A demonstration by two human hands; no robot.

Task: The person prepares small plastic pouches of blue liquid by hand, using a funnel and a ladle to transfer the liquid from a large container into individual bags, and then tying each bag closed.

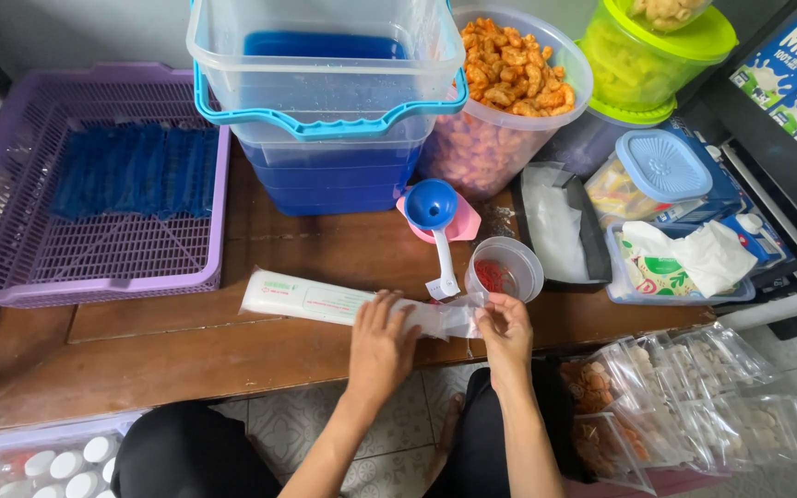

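Plastic bags in a long white pack (325, 301) lie across the near middle of the wooden table (140, 355), the pack's open end pointing right. The left hand (382, 343) rests flat on the pack with fingers spread, pressing it down rather than gripping it. The right hand (505, 330) is closed in a pinch on the clear bag end (454, 318) sticking out of the pack's mouth, thumb and fingertips together.

Going by size: a purple basket (11, 249) fills the far left and holds a row of filled blue tubes (136, 171). A clear bucket (325, 101) with a blue rim stands at the far middle, with blue liquid inside. To its right is a big clear tub of orange snacks (509, 83), then a green lidded jar (643, 55). Near the right edge sit a black tray (560, 226), a small box with a blue lid (657, 171) and a tub with a crumpled wrapper (684, 263). Below the table on the right lies a heap of packed clear snack bags (684, 397). A blue funnel (434, 212) on a pink stand and a small clear cup (505, 267) with red bits stand just beyond the hands.

Judging from this, some tubes are already filled and laid in the basket, while the bag in hand is only partly drawn out and empty.
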